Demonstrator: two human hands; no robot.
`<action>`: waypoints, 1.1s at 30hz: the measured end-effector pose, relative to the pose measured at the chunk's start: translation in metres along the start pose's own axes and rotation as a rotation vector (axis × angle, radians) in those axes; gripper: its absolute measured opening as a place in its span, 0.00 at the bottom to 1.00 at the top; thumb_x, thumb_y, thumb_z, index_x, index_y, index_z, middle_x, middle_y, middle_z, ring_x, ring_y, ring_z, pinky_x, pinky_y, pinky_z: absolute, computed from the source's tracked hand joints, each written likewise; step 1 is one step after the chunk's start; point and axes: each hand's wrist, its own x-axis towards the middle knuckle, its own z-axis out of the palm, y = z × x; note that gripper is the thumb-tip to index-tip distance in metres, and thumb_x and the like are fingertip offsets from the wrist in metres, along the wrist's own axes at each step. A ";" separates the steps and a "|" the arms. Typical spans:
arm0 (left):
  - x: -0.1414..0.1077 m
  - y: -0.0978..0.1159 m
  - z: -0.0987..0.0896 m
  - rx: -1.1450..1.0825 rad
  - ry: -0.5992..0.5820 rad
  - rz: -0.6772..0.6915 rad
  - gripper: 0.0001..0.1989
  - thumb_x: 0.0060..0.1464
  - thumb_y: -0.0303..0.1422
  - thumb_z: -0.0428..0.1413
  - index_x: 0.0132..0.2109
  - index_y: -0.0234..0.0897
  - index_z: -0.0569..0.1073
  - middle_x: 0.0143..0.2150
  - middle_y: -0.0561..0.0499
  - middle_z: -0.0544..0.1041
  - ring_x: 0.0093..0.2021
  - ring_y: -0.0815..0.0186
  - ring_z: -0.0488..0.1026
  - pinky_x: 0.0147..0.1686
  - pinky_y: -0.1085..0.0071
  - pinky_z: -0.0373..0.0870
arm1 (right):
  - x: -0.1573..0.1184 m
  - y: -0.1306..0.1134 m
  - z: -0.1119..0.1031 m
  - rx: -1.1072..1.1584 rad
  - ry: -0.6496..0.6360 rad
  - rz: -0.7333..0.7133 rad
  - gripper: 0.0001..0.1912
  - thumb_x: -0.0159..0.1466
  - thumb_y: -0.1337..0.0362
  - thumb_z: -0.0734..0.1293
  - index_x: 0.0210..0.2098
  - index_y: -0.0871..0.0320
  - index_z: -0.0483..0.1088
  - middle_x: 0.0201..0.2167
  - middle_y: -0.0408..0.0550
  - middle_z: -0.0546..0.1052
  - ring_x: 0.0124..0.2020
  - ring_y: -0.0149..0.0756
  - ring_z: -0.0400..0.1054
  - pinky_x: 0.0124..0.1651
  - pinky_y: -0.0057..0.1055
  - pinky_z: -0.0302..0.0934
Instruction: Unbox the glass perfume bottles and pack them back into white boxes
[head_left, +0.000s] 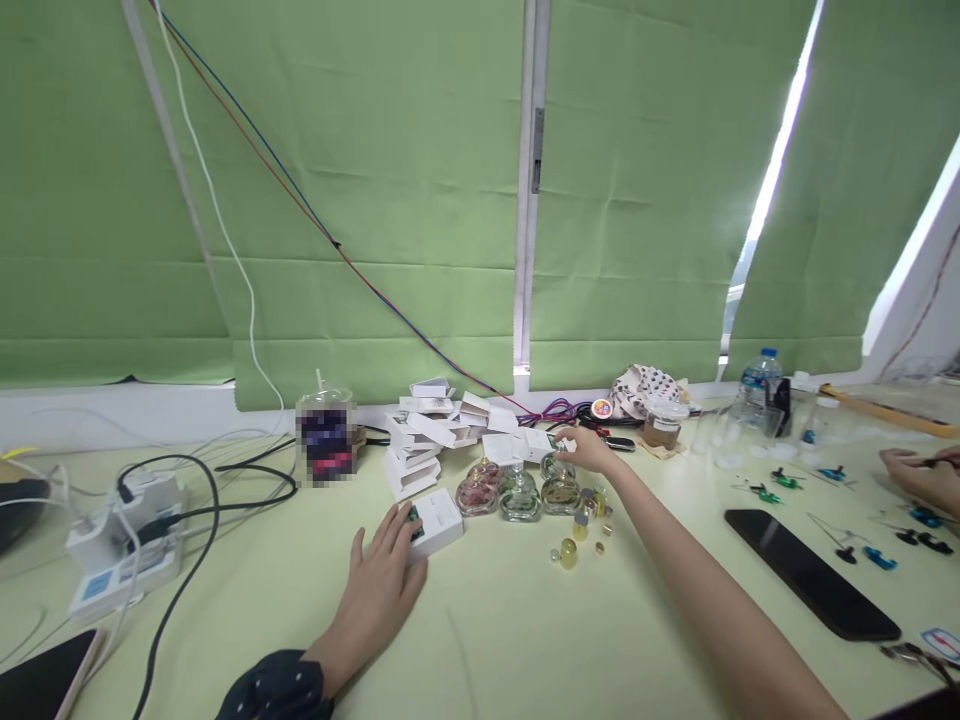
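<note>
My left hand (379, 575) lies on the table with its fingers stretched out over the left end of a white box (439, 523) with a green print. My right hand (589, 448) reaches farther out, its fingertips closed on the end of another white box (535, 444). Just in front of that box stand several glass perfume bottles: a pinkish one (477, 493), a clear one (520, 497) and a yellowish one (561, 493). Small gold caps (568, 554) lie loose below my right wrist.
Behind the bottles is a heap of white folded cartons (420, 440). Left are a drink cup (326, 440), a power strip (127, 565) and black cables (214, 510). Right are a black phone (810, 572), earphones (877, 558), a water bottle (759, 385) and another person's hand (922, 478).
</note>
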 end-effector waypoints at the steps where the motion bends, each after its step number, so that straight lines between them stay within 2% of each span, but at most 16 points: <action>1: 0.000 0.000 -0.001 0.003 -0.009 0.008 0.17 0.58 0.35 0.45 0.53 0.38 0.66 0.65 0.41 0.60 0.66 0.51 0.53 0.58 0.40 0.48 | 0.004 0.002 0.002 -0.005 -0.035 0.001 0.13 0.52 0.67 0.71 0.38 0.58 0.75 0.37 0.50 0.77 0.37 0.38 0.71 0.42 0.33 0.62; 4: 0.002 -0.001 -0.003 0.011 -0.009 0.033 0.17 0.57 0.35 0.45 0.53 0.37 0.66 0.62 0.39 0.65 0.63 0.50 0.58 0.58 0.39 0.47 | 0.011 0.004 0.006 -0.003 -0.131 -0.026 0.11 0.53 0.68 0.70 0.37 0.59 0.76 0.32 0.48 0.77 0.34 0.36 0.71 0.40 0.31 0.63; 8: 0.003 0.000 -0.009 0.023 0.053 0.063 0.13 0.54 0.35 0.49 0.46 0.38 0.69 0.55 0.39 0.72 0.57 0.46 0.65 0.56 0.38 0.47 | 0.014 -0.001 0.005 0.000 -0.230 -0.104 0.13 0.53 0.71 0.68 0.38 0.59 0.76 0.35 0.48 0.77 0.37 0.36 0.71 0.41 0.29 0.63; 11: 0.002 0.001 -0.018 0.041 0.039 0.061 0.11 0.52 0.36 0.50 0.42 0.39 0.69 0.48 0.41 0.75 0.53 0.47 0.67 0.55 0.39 0.48 | 0.012 -0.007 0.001 0.003 -0.328 -0.153 0.16 0.52 0.75 0.66 0.39 0.58 0.76 0.34 0.46 0.78 0.36 0.34 0.72 0.38 0.26 0.64; 13: 0.002 0.000 -0.026 0.018 -0.009 0.021 0.10 0.51 0.36 0.50 0.40 0.38 0.67 0.44 0.43 0.73 0.48 0.49 0.69 0.52 0.43 0.54 | 0.012 -0.011 -0.001 -0.004 -0.381 -0.171 0.19 0.51 0.76 0.65 0.40 0.57 0.76 0.35 0.45 0.78 0.36 0.33 0.72 0.36 0.24 0.64; 16: 0.001 -0.004 -0.033 -0.079 -0.085 -0.047 0.10 0.50 0.36 0.50 0.40 0.38 0.66 0.42 0.45 0.69 0.41 0.54 0.70 0.44 0.55 0.64 | 0.013 -0.015 -0.002 -0.039 -0.415 -0.178 0.20 0.50 0.76 0.65 0.41 0.55 0.76 0.37 0.46 0.78 0.37 0.33 0.72 0.36 0.24 0.64; 19: -0.001 -0.011 -0.034 -0.153 -0.097 -0.069 0.14 0.48 0.36 0.51 0.44 0.38 0.66 0.44 0.46 0.67 0.42 0.56 0.69 0.40 0.61 0.65 | 0.014 -0.018 -0.001 -0.090 -0.407 -0.165 0.19 0.51 0.74 0.67 0.41 0.55 0.76 0.37 0.47 0.77 0.37 0.35 0.72 0.38 0.26 0.64; 21: -0.002 -0.017 -0.030 -0.177 -0.085 -0.077 0.19 0.48 0.35 0.51 0.48 0.39 0.67 0.47 0.45 0.66 0.44 0.55 0.68 0.42 0.60 0.65 | 0.015 -0.020 -0.001 -0.123 -0.394 -0.147 0.17 0.52 0.73 0.67 0.41 0.56 0.77 0.36 0.48 0.77 0.36 0.35 0.71 0.38 0.27 0.64; 24: -0.002 -0.025 -0.022 -0.218 -0.079 -0.107 0.26 0.46 0.33 0.52 0.55 0.39 0.65 0.53 0.42 0.65 0.49 0.52 0.66 0.45 0.59 0.64 | 0.015 -0.023 -0.001 -0.145 -0.387 -0.138 0.19 0.50 0.76 0.67 0.39 0.56 0.77 0.36 0.48 0.77 0.36 0.35 0.71 0.37 0.26 0.63; 28: 0.001 -0.033 -0.019 -0.264 -0.120 -0.221 0.36 0.38 0.32 0.56 0.58 0.34 0.62 0.50 0.39 0.69 0.52 0.47 0.64 0.46 0.56 0.65 | 0.013 -0.027 -0.007 -0.123 -0.379 -0.142 0.19 0.46 0.79 0.67 0.34 0.56 0.78 0.34 0.47 0.78 0.34 0.35 0.72 0.34 0.25 0.64; 30: 0.002 -0.034 -0.023 -0.307 -0.126 -0.254 0.35 0.34 0.31 0.58 0.55 0.33 0.66 0.47 0.41 0.70 0.50 0.49 0.66 0.46 0.58 0.66 | 0.010 -0.033 -0.012 -0.100 -0.321 -0.138 0.16 0.47 0.77 0.69 0.34 0.58 0.77 0.32 0.48 0.78 0.34 0.38 0.72 0.35 0.28 0.65; 33: 0.002 -0.031 -0.030 -0.417 -0.064 -0.190 0.30 0.32 0.27 0.58 0.50 0.36 0.69 0.45 0.46 0.70 0.48 0.53 0.68 0.46 0.61 0.67 | -0.002 -0.056 -0.012 -0.047 -0.130 -0.145 0.13 0.57 0.70 0.64 0.42 0.59 0.73 0.41 0.53 0.77 0.43 0.41 0.71 0.44 0.34 0.65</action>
